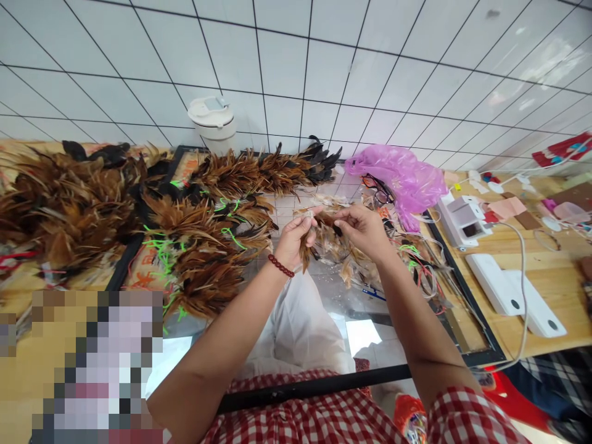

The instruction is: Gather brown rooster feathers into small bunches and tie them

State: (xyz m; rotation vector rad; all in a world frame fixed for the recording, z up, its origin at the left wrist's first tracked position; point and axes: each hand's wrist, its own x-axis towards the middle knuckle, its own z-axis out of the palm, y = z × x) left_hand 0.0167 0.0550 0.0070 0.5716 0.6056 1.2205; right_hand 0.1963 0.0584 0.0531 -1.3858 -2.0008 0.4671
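We see the left grip [298,237] pinching a small bunch of brown feathers [305,251] between thumb and fingers, with the tips hanging below it. Just beside it, the right grip [363,228] has thumb and forefinger drawn together, seemingly on a dark feather end [337,229]; we cannot make out its exact hold. We judge that the left steadies the bunch near its base so the right can handle single feathers without crushing them.

Directly under the 2 grips lie loose feathers [345,262], within easy reach, probably as ready supply. To the left of the left grip, feather bundles [198,246] with bright green ties [160,246] spread across the counter [546,268], perhaps kept aside so their tips stay unbent. A long feather strand [259,172] runs beyond them, farther from the left grip.

Past the right grip sit eyeglasses [382,190] against a purple plastic bag [400,176]. Well to its right are 2 white oblong devices [515,296] (out of the way of the feathers, we suppose). Farthest ahead of the left grip, a lidded cup [213,123] stands by the tiled wall [282,61].
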